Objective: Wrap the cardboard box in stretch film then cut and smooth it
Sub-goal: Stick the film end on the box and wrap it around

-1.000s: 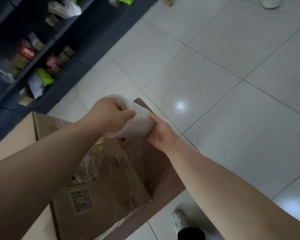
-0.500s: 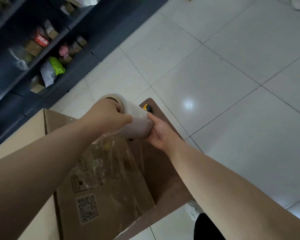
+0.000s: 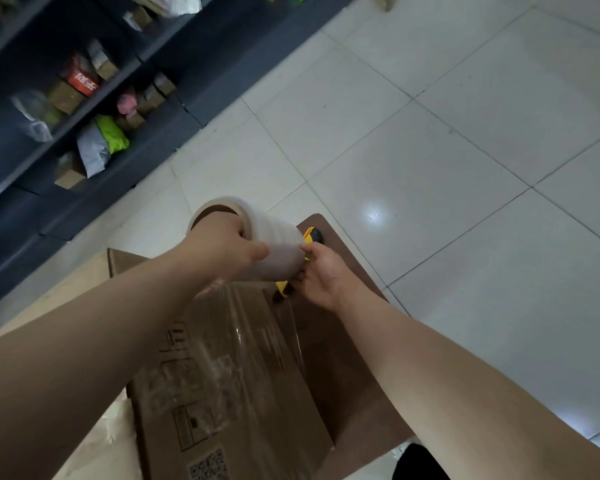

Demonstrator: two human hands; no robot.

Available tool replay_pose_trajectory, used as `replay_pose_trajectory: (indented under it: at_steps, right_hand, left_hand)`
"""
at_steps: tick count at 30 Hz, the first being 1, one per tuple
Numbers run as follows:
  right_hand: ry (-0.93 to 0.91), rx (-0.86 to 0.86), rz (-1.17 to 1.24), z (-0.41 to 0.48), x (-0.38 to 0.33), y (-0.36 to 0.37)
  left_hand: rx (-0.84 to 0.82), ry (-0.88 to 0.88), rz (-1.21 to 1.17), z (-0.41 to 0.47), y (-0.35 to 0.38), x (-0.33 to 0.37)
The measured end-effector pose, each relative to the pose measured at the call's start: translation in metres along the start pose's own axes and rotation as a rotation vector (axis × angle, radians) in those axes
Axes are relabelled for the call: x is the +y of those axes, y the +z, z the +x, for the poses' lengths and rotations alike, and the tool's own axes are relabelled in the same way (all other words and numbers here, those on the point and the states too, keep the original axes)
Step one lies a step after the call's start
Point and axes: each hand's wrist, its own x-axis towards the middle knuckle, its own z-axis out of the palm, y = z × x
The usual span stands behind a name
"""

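Observation:
A brown cardboard box [image 3: 257,410] with a QR label lies on a brown table [image 3: 354,358]. Clear stretch film [image 3: 243,334] runs from its top up to a white film roll [image 3: 274,244] held above the box's far end. My left hand [image 3: 222,247] grips the roll at its left end, fingers in the cardboard core. My right hand [image 3: 321,277] holds the roll's right end. A yellow and black utility knife [image 3: 312,235] lies on the table right behind the roll, partly hidden by it and by my right hand.
Dark shelving [image 3: 84,109] with parcels and small boxes runs along the left. White floor tiles [image 3: 465,168] fill the right side. A light cardboard sheet [image 3: 66,299] lies left of the box. A shoe and a dark trouser leg [image 3: 416,462] show at the bottom.
The roll has been raised and drawn away from the box, stretching more film out. The view shifted, so the yellow knife behind the roll shows more.

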Motion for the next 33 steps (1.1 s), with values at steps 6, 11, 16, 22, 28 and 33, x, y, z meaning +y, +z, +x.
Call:
replay_pose_trajectory:
  at_steps: [6,11,16,22,28,33]
  right_hand:
    - [0.011,-0.044,0.001,0.013,-0.014,0.017]
    - [0.100,-0.103,-0.002,0.020,-0.019,0.023]
    - [0.175,-0.150,-0.046,0.029,-0.025,0.023]
    - [0.233,-0.120,-0.168,0.043,-0.033,0.040]
    - [0.248,-0.133,-0.223,0.061,-0.036,0.058]
    - [0.263,-0.133,-0.229,0.075,-0.032,0.066]
  left_hand:
    - [0.004,0.004,-0.006,0.012,-0.005,-0.008]
    - [0.002,-0.098,-0.089,0.027,-0.020,-0.007]
    - [0.112,-0.312,-0.253,0.040,-0.024,-0.006]
    - [0.093,-0.284,-0.096,0.042,-0.028,-0.013]
    - [0.089,-0.248,-0.080,0.046,-0.030,-0.027]
    - [0.008,-0.285,-0.199,0.057,-0.045,-0.034]
